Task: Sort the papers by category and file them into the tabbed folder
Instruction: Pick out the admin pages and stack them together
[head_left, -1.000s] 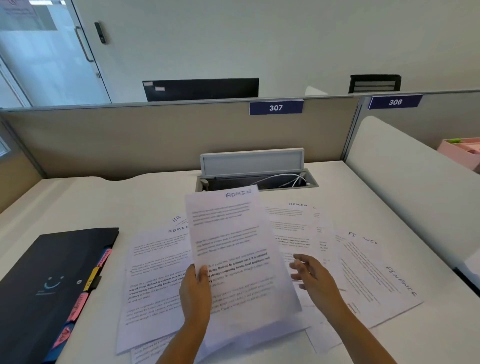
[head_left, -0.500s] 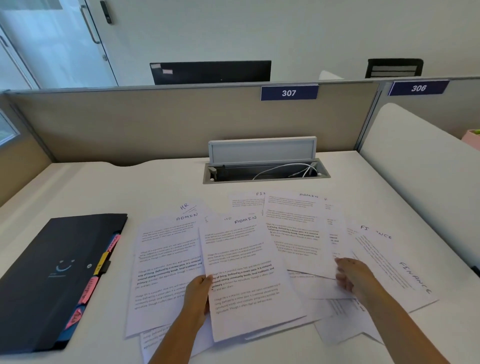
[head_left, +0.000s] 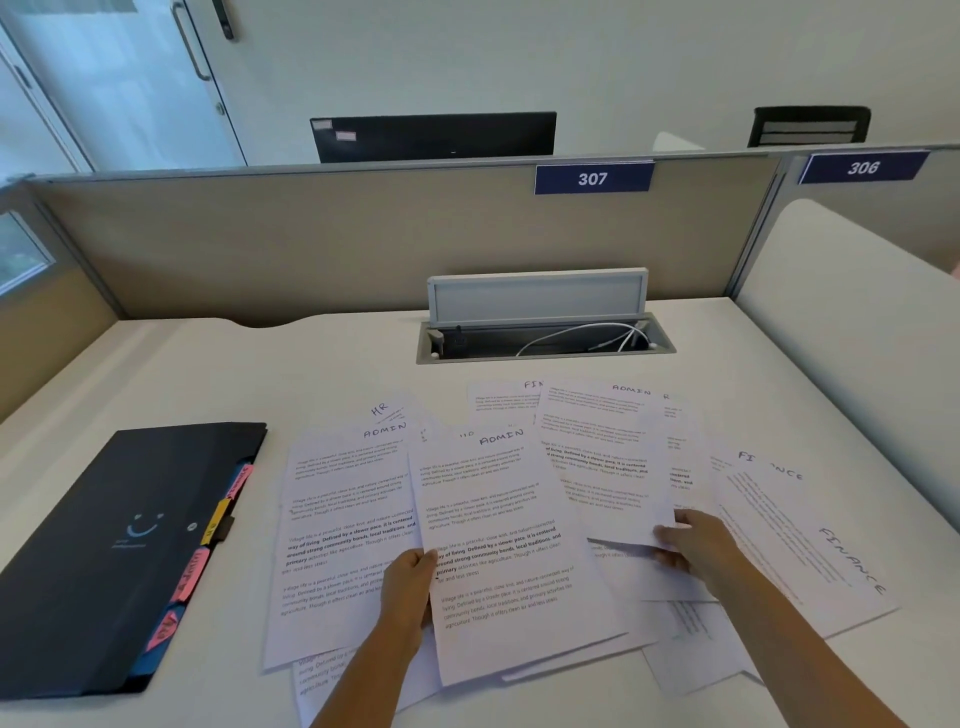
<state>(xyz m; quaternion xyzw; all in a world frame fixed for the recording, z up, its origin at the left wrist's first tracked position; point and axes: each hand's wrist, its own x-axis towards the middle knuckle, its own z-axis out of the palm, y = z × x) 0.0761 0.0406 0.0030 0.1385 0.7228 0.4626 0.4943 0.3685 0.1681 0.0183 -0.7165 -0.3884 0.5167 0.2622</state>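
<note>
Several printed sheets lie spread over the white desk (head_left: 260, 374), headed ADMIN, HR and FINANCE in handwriting. My left hand (head_left: 408, 584) grips the left edge of the middle ADMIN sheet (head_left: 511, 551), which lies low over the pile. My right hand (head_left: 693, 543) pinches the lower right corner of another ADMIN sheet (head_left: 597, 462) and lifts it slightly. A third ADMIN sheet (head_left: 343, 525) lies to the left, with an HR sheet (head_left: 387, 410) under it. FINANCE sheets (head_left: 795, 530) fan out on the right. The black tabbed folder (head_left: 114, 551) lies closed at the left, coloured tabs along its right edge.
An open cable tray (head_left: 545, 340) with white cables and a raised lid sits at the back of the desk. Beige partitions (head_left: 311, 244) labelled 307 and 306 stand behind it. A white side panel (head_left: 852, 322) borders the desk on the right.
My left hand has lowered the ADMIN sheet from upright down onto the pile. My right hand moved right and took hold of the corner of the second ADMIN sheet.
</note>
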